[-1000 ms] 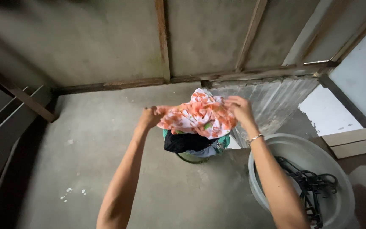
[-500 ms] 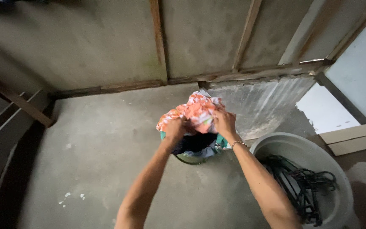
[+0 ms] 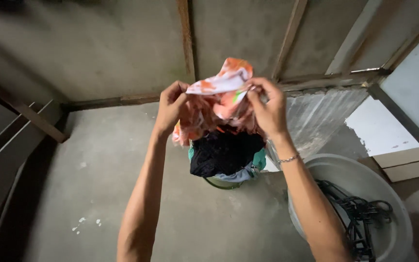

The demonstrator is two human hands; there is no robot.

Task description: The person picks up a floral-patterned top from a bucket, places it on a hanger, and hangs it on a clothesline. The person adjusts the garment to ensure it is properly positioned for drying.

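An orange and white flowered cloth [image 3: 217,99] hangs bunched between both hands, lifted in front of me. My left hand [image 3: 169,106] pinches its left edge and my right hand [image 3: 269,107], with a thin bracelet at the wrist, grips its right edge. Below the cloth stands a green bucket [image 3: 220,181] piled with clothes, a black garment [image 3: 224,154] on top.
A grey round basin [image 3: 341,172] with several black hangers [image 3: 360,216] sits on the concrete floor at the right. Wooden-framed walls stand behind, and a corrugated sheet [image 3: 316,114] leans at the right. A wooden rail [image 3: 13,102] runs along the left.
Both hands have lifted the flowered cloth up off the bucket's pile and drawn apart a little, leaving the black garment showing on top.
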